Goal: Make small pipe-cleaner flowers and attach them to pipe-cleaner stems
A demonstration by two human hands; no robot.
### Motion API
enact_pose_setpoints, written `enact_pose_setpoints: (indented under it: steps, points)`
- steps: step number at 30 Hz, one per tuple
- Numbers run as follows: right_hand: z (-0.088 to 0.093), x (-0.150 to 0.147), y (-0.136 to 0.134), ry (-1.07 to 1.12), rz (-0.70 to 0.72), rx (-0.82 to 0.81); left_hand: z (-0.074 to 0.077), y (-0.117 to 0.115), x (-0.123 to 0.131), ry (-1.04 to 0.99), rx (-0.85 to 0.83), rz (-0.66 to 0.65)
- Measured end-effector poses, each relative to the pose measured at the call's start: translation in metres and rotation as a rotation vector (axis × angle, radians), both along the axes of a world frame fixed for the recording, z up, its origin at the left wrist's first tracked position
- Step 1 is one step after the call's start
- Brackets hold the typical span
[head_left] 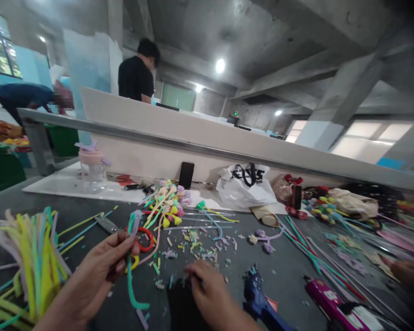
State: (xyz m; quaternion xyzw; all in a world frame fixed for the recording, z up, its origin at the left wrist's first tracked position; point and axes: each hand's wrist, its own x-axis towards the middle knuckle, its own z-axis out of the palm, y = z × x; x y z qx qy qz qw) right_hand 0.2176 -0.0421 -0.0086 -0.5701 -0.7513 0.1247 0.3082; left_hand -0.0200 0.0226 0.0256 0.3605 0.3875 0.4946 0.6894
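My left hand (101,269) is closed in a pinch on a green pipe cleaner (131,280) whose upper end is curled into a purple and green tip. The stem hangs down and bends along the dark table. My right hand (210,289) rests low on the table with fingers closed on a small dark object (181,294) that I cannot make out. Red-handled scissors (145,239) lie just behind the left hand. A pile of finished pipe-cleaner flowers (167,202) sits further back.
A bundle of yellow, green and pink pipe cleaners (34,262) lies at the left. A blue glue gun (258,299) and a magenta one (331,303) lie at the right. Cut scraps (196,246) litter the middle. A white bag (244,184), a phone (186,174), a bottle (91,168) stand behind. Two people work beyond the partition.
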Motion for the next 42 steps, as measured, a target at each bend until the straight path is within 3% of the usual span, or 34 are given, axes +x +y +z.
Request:
enact_pose_setpoints:
  steps: [2, 8, 14, 18, 22, 26, 30, 34, 38, 42]
  points:
    - [0.013, 0.006, 0.012, -0.069, -0.064, -0.029, 0.008, -0.001, -0.007, 0.006, 0.017, 0.082]
    - [0.039, 0.000, 0.063, -0.194, -0.194, -0.111, 0.021, -0.006, -0.012, -0.020, 0.006, 0.081]
    - [0.021, -0.045, 0.099, -0.295, -0.198, -0.213, 0.018, -0.005, -0.011, -0.019, 0.022, 0.096]
    - [0.008, -0.051, 0.116, -0.350, -0.203, -0.282, 0.015, -0.003, -0.011, 0.009, 0.033, 0.048]
    - [0.013, -0.042, 0.110, -0.315, -0.176, -0.313, 0.015, -0.003, -0.010, 0.050, 0.034, 0.043]
    - [0.021, -0.034, 0.069, -0.232, -0.130, -0.318, 0.016, -0.006, -0.006, 0.118, 0.021, -0.049]
    - [0.009, -0.025, 0.023, -0.124, -0.001, -0.339, 0.013, -0.009, -0.002, 0.203, 0.051, -0.096]
    - [0.001, -0.020, 0.004, -0.150, 0.101, -0.339, 0.009, -0.008, -0.003, 0.222, 0.049, -0.056]
    - [0.022, -0.030, 0.023, -0.266, 0.149, -0.217, 0.007, -0.005, -0.003, 0.225, 0.059, -0.021]
    - [0.043, -0.054, 0.079, -0.425, 0.068, -0.111, 0.007, -0.004, 0.000, 0.231, 0.069, -0.013]
